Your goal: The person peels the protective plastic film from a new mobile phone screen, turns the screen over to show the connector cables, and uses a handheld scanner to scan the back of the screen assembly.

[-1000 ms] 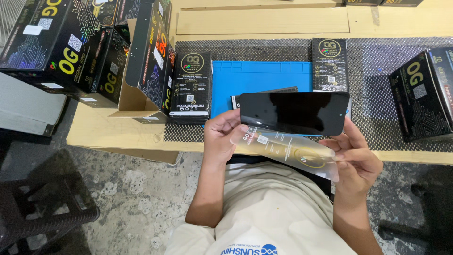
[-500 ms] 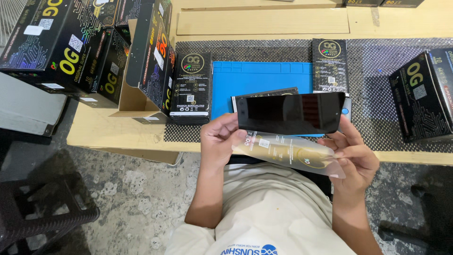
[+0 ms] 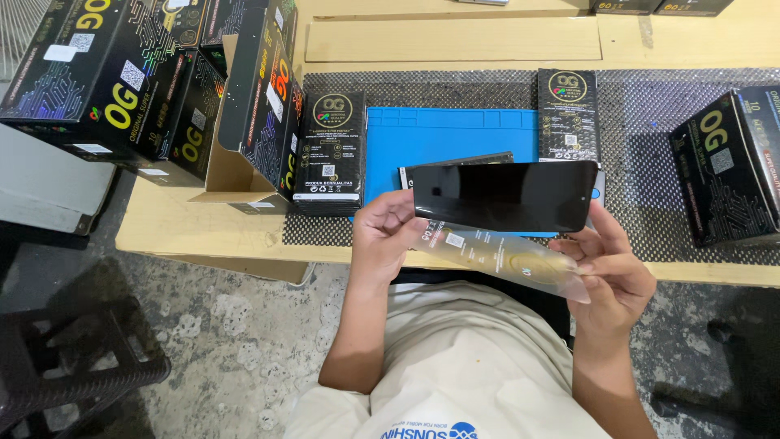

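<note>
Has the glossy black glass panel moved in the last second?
Yes. The glossy black glass panel has risen slightly up-frame and farther over the blue rectangular work mat, which stayed put.

A blue mat [image 3: 451, 142] lies on the wooden table [image 3: 203, 223], over a dark woven sheet [image 3: 650, 171]. Flat black packets [image 3: 329, 150] stand beside it. Black cartons [image 3: 106, 77] are stacked at left, another carton [image 3: 727, 167] at right.

A dark glossy screen [image 3: 505, 196] sits at centre, a clear gold-printed sleeve [image 3: 508, 258] just below it. 2 flat black packs [image 3: 328, 151] [image 3: 567, 114] lie at 11 and 1 o'clock; black boxes [image 3: 122, 77] [image 3: 731, 167] stand at 10 and 3.
</note>
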